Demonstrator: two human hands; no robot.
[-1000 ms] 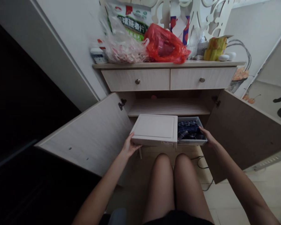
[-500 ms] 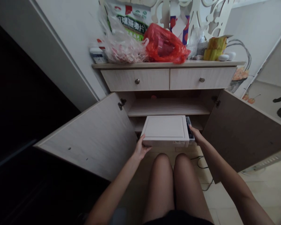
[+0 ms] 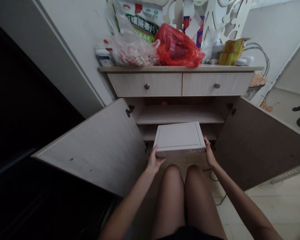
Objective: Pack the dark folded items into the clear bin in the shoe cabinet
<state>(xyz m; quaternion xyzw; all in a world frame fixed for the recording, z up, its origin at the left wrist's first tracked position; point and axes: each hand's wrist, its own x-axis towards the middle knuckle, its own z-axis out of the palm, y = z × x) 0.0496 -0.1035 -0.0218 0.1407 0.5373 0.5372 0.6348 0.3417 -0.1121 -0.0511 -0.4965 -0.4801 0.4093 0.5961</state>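
A white storage box [image 3: 179, 138] with a panelled lid is held level in front of the cabinet's lower opening. The lid covers the whole box, so its contents are hidden. My left hand [image 3: 154, 161] grips the box's near left corner. My right hand [image 3: 209, 153] grips its right side, with the fingers against the side wall. Both hands hold the box just above my knees [image 3: 185, 200].
A pale wood-grain cabinet [image 3: 145, 85] has both doors [image 3: 90, 146] swung wide on either side of my arms. A shelf [image 3: 180, 115] lies behind the box. On top stand a red plastic bag [image 3: 176, 48], a clear bag [image 3: 132, 46] and a yellow package [image 3: 231, 52].
The white lid has slid across the box and now hides the checked cloth seen earlier. My hands have drawn closer together, and the box sits further right and nearer the cabinet.
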